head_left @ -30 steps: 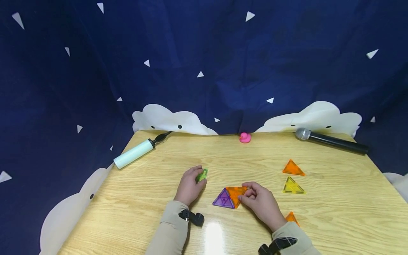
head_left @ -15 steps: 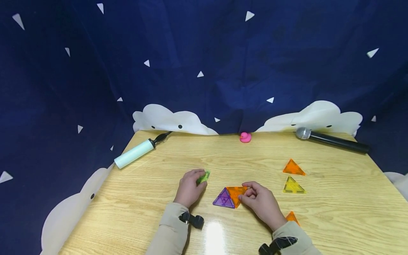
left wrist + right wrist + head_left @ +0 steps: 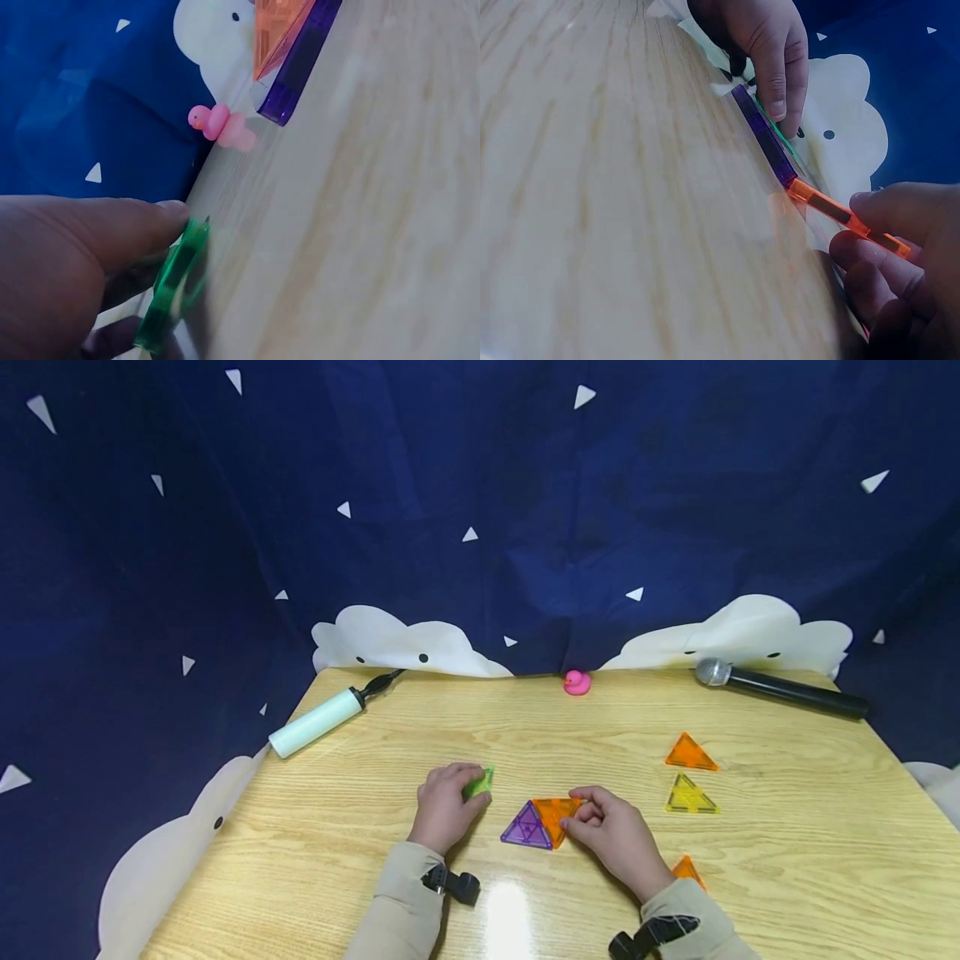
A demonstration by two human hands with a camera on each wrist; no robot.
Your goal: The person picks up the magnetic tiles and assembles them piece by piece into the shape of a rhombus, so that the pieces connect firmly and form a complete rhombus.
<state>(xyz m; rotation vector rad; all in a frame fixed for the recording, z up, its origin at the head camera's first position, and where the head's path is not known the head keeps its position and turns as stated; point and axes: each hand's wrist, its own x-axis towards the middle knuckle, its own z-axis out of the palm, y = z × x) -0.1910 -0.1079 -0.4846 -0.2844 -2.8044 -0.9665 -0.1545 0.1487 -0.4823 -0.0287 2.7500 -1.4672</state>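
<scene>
In the head view my left hand (image 3: 446,808) pinches a green magnetic tile (image 3: 480,783) between thumb and fingers; much of the tile is hidden. The left wrist view shows that green tile (image 3: 174,281) edge-on at the thumb tip. My right hand (image 3: 613,837) pinches the right corner of an orange triangular magnetic tile (image 3: 553,818). A purple triangular magnetic tile (image 3: 527,830) lies edge to edge with the orange one, on its left. Seen from the right wrist, the orange tile (image 3: 840,212) slants between thumb and fingers. The green tile is apart from this pair.
An orange tile (image 3: 688,752), a yellow tile (image 3: 690,797) and a partly covered orange tile (image 3: 686,872) lie to the right. Farther back are a pink duck (image 3: 577,683), a microphone (image 3: 787,691) and a pale hand pump (image 3: 318,722). A dark blue curtain (image 3: 420,510) backs the table.
My left hand has shifted slightly toward me and to the right with the green tile. The right hand and the orange and purple tiles have stayed in place.
</scene>
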